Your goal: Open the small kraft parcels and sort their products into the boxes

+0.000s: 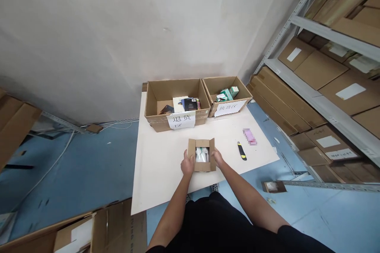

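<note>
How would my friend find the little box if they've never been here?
Find the white table by the wall. Closer than its two big boxes with paper signs, a left hand and a right hand grip a little box. Unlike those, it's much smaller, has no sign showing, and its open flaps frame a whitish packet.

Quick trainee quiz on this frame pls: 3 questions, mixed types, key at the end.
1. True or false: the small cardboard box held between the left hand and right hand is sealed.

2. What black-and-yellow tool lies on the white table, to the right of that box?

3. The cartons in the back right box are mainly: (a) orange (b) green and white (c) black.

Key: 1 false; 2 utility knife; 3 b.
</note>
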Demonstrator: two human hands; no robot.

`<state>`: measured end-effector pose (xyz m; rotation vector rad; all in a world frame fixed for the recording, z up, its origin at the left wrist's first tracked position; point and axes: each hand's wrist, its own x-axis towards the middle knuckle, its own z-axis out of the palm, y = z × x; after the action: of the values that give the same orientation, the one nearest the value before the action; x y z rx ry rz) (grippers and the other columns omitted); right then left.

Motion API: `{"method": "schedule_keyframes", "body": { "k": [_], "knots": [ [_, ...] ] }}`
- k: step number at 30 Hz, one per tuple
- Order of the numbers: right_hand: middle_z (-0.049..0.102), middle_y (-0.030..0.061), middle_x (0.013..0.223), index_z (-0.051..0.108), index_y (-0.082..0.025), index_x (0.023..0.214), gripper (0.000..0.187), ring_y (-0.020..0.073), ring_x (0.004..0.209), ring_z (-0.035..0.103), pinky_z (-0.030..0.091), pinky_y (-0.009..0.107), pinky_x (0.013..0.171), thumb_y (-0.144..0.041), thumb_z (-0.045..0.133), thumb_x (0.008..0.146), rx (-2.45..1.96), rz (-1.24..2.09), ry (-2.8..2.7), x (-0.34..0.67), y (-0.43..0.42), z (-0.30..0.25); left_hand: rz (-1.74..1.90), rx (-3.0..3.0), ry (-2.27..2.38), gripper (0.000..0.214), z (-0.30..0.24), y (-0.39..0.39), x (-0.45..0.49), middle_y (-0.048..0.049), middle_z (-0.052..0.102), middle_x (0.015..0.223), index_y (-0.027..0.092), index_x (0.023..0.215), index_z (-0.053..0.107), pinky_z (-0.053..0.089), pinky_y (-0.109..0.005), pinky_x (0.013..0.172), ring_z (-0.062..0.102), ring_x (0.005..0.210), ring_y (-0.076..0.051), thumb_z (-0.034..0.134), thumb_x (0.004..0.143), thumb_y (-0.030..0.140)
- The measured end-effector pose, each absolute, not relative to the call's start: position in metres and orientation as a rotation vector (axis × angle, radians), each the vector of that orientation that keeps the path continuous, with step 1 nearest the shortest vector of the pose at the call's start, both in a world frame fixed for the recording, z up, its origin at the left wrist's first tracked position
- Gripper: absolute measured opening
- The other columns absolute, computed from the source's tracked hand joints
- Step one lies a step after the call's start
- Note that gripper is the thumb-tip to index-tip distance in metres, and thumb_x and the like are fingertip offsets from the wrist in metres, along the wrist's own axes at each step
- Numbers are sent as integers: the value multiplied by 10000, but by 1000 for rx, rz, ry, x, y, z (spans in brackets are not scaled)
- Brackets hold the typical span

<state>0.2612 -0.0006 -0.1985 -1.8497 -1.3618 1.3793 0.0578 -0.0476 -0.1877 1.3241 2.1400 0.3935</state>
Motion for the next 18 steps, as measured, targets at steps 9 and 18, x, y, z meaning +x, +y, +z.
{"method": "schedule_keyframes", "body": {
  "k": [9, 18],
  "knots": [
    [521, 210, 1552, 543, -164, 1474, 581, 348, 1434, 499, 442, 481, 1153, -377, 623, 939, -2243, 645, -1473, 290, -29, -195, 294, 2172, 1303, 224, -184, -40, 61, -70, 611, 1528, 229, 983, 832, 204, -625, 1314, 231, 1613, -370, 637, 873, 239],
    [124, 96, 1791, 365, -304, 1669, 789, 408, 1622, 121, 219, 562, 1244, -169, 556, 916, -2092, 461, -2301, 254, 0, -181, 257, 2094, 1213, 419, -205, -74, 44, -105, 478, 1650, 230, 1098, 816, 202, -613, 1307, 127, 1640, -402, 896, 723, 398]
  ]
}}
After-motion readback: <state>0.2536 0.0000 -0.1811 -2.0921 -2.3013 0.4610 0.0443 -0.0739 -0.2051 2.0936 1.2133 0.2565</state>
